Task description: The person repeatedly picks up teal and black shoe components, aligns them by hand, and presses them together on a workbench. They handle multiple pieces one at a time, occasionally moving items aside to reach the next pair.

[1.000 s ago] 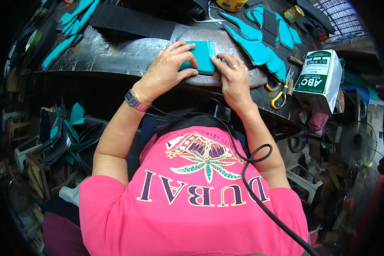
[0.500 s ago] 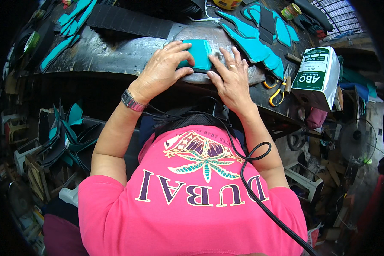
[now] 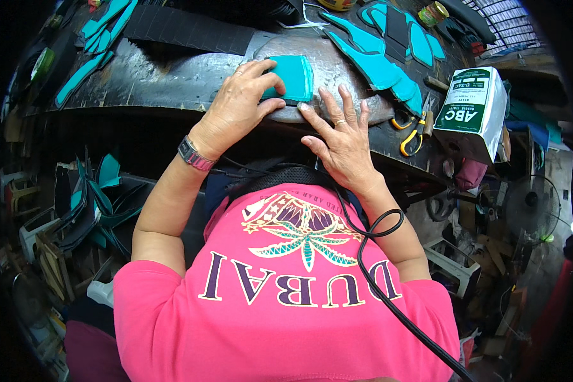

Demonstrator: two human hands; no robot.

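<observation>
A small teal piece of sheet material [image 3: 290, 75] with a dark lower edge lies on a worn, rounded slab [image 3: 332, 63] at the near edge of the bench. My left hand [image 3: 239, 95] holds it from the left, fingers curled over its side and thumb by its near corner; the parts under my fingers are hidden. Just off the piece's near right corner, my right hand [image 3: 345, 137] is open with its fingers spread. Its index fingertip rests at the slab's near edge, and nothing is in its grasp.
Overlapping teal pieces [image 3: 379, 67] lie right of the slab. Scissors [image 3: 414, 137] with yellow-black handles and a green-and-white can [image 3: 471, 108] stand further right. A black strip [image 3: 188, 30] and more teal cutouts [image 3: 83, 79] are at left. A black cable [image 3: 401, 315] crosses my shirt.
My right hand has drawn back toward me and off the teal piece. The left hand and the piece have shifted only slightly left in the picture.
</observation>
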